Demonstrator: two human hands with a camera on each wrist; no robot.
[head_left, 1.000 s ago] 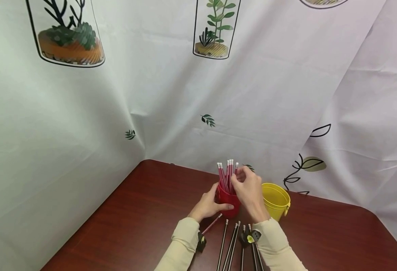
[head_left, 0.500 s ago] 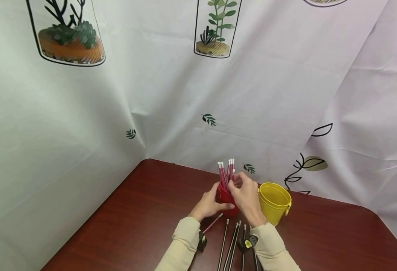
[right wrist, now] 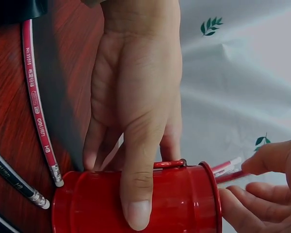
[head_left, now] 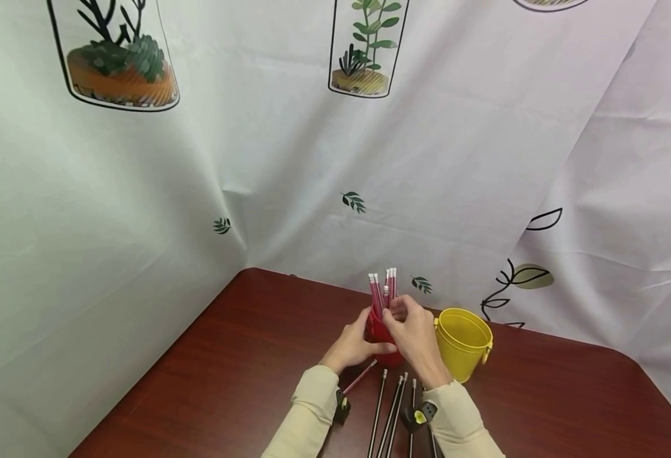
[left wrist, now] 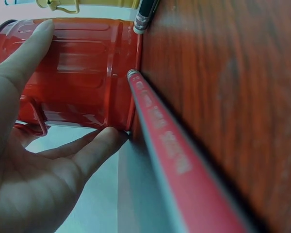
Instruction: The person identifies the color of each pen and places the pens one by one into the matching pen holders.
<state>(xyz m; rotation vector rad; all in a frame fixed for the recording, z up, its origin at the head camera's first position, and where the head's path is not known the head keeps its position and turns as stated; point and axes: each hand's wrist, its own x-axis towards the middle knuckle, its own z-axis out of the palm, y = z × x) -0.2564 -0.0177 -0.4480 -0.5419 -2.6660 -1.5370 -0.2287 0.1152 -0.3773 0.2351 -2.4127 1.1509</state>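
Left grip (head_left: 351,345) curled round red metal bucket (right wrist: 184,206); right grip (head_left: 418,332) pinched pink pencil (head_left: 386,298) at bucket's mouth. Apparent step: insertion; next likely called for lowering, release.

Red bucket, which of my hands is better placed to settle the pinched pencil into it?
Probably your right hand: it pinches the pink pencil at the mouth of the red bucket, while your left hand grips the bucket, seemingly better for steadying it.

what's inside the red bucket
Pink pencils, eraser ends up, one pinched by the right hand. Their lower ends are hidden within the bucket; its floor can't be seen.
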